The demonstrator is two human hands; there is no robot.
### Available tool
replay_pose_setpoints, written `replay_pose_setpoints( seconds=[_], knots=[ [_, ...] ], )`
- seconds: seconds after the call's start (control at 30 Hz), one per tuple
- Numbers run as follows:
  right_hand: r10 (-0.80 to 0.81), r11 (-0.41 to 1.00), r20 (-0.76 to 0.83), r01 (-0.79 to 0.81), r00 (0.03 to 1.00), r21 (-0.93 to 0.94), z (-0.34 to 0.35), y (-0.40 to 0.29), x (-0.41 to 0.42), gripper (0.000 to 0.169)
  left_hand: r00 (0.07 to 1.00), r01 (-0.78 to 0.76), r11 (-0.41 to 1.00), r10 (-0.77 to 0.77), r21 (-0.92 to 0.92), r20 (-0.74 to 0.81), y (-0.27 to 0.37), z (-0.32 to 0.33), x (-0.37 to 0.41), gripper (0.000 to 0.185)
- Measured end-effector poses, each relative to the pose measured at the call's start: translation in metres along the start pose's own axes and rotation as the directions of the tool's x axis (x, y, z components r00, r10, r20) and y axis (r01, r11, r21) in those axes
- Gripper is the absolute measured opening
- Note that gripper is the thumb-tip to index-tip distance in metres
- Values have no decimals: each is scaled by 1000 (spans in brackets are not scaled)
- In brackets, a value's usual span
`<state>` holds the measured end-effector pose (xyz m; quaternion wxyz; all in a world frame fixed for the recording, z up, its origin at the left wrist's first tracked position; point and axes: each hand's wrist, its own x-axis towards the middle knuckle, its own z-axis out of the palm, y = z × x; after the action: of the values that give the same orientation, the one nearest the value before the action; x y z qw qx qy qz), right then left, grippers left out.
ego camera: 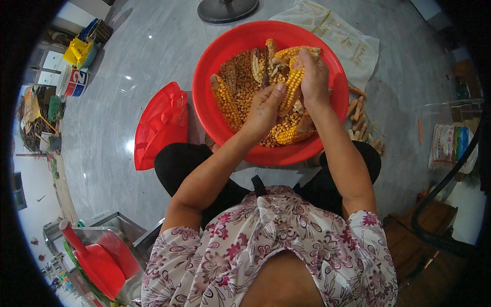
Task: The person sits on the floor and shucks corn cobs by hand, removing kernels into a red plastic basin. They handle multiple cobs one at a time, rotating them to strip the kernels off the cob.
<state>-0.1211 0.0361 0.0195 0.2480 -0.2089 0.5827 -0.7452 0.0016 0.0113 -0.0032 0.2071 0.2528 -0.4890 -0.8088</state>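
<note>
Between my hands, tilted over a red plastic basin (pixel 226 40), is a yellow corn cob (pixel 292 84). My left hand (pixel 266 109) grips its lower part, thumb pressed on the kernels. Around its upper side my right hand (pixel 313 78) is closed. The basin holds loose corn kernels (pixel 245 98) and several cobs, among them a yellow cob (pixel 226 100) at the left and another cob (pixel 289 135) near the front. A thin dark tool (pixel 265 71) stands among the corn just beyond my left hand; its lower end is hidden.
Stripped corncobs (pixel 358 113) lie on the floor right of the basin, beside a whitish sack (pixel 345 42). A red bag (pixel 165 126) lies to the left. Beyond the basin is a round black base (pixel 228 9). A red scoop (pixel 98 264) is at the lower left.
</note>
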Motion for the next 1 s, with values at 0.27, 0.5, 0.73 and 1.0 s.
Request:
replay_pose_setpoints(
  seconds=[0.27,0.5,0.73,1.0],
  knots=[
    [-46,997,46,48,998,-53,-1,3,-3,31,997,-26,998,30,55,-66,-10,-3,1,46],
    [-22,996,42,26,999,-88,2,10,-4,28,999,-28,998,27,-56,-35,-1,0,5,41],
    [-21,989,100,35,995,-145,4,12,-9,27,998,-56,998,55,9,30,-3,-9,4,41],
    [-32,998,201,43,979,-49,6,9,-12,29,997,-41,996,36,-74,-71,-7,-7,5,43]
  ],
)
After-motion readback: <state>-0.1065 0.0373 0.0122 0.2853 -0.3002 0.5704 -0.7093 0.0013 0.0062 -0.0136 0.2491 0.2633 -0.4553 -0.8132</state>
